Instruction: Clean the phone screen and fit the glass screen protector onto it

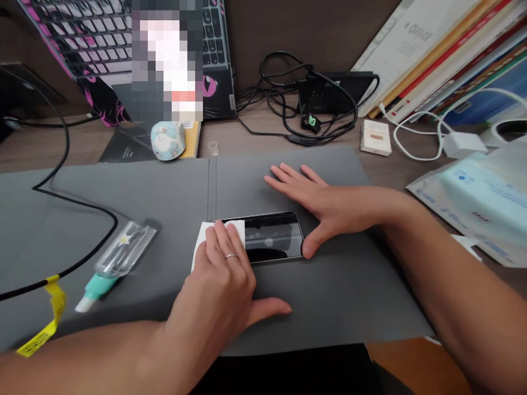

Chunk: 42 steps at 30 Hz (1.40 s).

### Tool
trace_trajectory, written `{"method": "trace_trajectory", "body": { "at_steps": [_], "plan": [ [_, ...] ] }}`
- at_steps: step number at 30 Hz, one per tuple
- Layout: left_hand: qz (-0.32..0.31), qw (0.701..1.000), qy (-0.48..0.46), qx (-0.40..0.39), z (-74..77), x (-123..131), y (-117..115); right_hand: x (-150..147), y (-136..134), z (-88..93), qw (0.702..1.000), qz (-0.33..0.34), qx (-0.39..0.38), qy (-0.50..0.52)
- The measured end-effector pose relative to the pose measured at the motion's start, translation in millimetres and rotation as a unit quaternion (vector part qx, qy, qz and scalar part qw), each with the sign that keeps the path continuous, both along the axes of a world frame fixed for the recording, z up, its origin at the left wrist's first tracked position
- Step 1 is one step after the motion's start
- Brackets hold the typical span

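A smartphone (pixel 274 238) lies face up on the grey desk mat, its dark glass showing reflections and smudges. My left hand (pixel 224 260), with a ring on one finger, presses a white wipe (pixel 200 241) onto the phone's left end. Its fingers lie together over the wipe, and the thumb sticks out to the right above the mat. At the phone's right end, my right hand (pixel 319 200) rests on the mat with fingers spread, the thumb touching the phone's edge. A clear spray bottle (pixel 123 249) with a teal collar lies on its side to the left.
A black cable (pixel 88 203) with a yellow tag crosses the mat (pixel 329 307) at left. Behind stand a laptop (pixel 220 82), a light-blue patterned case (pixel 168 141), tangled cords with a black adapter (pixel 329 90), a small white box (pixel 375 137) and books (pixel 444 60). A plastic packet (pixel 477 197) lies right.
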<state>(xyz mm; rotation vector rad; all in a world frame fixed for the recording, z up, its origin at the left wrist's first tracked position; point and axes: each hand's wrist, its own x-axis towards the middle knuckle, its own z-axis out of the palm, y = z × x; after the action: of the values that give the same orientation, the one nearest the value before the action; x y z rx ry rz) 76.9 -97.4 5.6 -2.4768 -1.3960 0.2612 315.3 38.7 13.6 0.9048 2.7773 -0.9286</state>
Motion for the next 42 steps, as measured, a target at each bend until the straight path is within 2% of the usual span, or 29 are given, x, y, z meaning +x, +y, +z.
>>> {"method": "trace_trajectory", "body": {
  "at_steps": [4,9,13,17,21,26,31,36,39,42],
  "plan": [
    [0.011,0.999,-0.021,-0.025,3.1,-1.0,12.3,1.1,1.0,-1.2,1.000,0.008,0.008,0.010],
    [-0.002,0.998,-0.050,-0.025,-1.2,-1.3,10.6,-0.8,0.9,0.2,1.000,0.006,0.007,-0.011],
    [-0.089,0.990,-0.096,-0.051,-1.3,-4.1,16.2,-0.7,0.3,-0.8,1.000,0.011,0.010,-0.005],
    [-0.184,0.960,-0.169,-0.128,1.1,-8.2,36.4,0.9,0.3,-2.3,1.000,0.007,0.002,0.012],
    [-0.232,0.934,-0.201,-0.183,1.9,-9.9,48.9,-0.1,0.6,-1.6,1.000,0.005,0.001,0.001],
    [-0.275,0.911,-0.218,-0.217,3.7,-11.4,48.1,-2.3,-0.7,1.1,1.000,-0.003,-0.005,-0.004],
    [-0.279,0.918,-0.199,-0.198,7.2,-13.3,38.1,-0.4,-1.8,0.3,1.000,0.012,0.015,0.002],
    [-0.240,0.952,-0.137,-0.134,10.1,-11.5,12.4,0.7,-1.1,-0.7,1.000,0.008,0.007,-0.003],
    [-0.191,0.973,-0.102,-0.075,4.7,-8.7,-6.3,0.4,-0.6,-0.7,1.000,0.006,0.004,-0.011],
    [-0.101,0.992,-0.069,-0.027,-4.0,-6.3,-20.2,0.2,0.2,-0.7,1.000,0.011,0.008,0.000]
  ]
}}
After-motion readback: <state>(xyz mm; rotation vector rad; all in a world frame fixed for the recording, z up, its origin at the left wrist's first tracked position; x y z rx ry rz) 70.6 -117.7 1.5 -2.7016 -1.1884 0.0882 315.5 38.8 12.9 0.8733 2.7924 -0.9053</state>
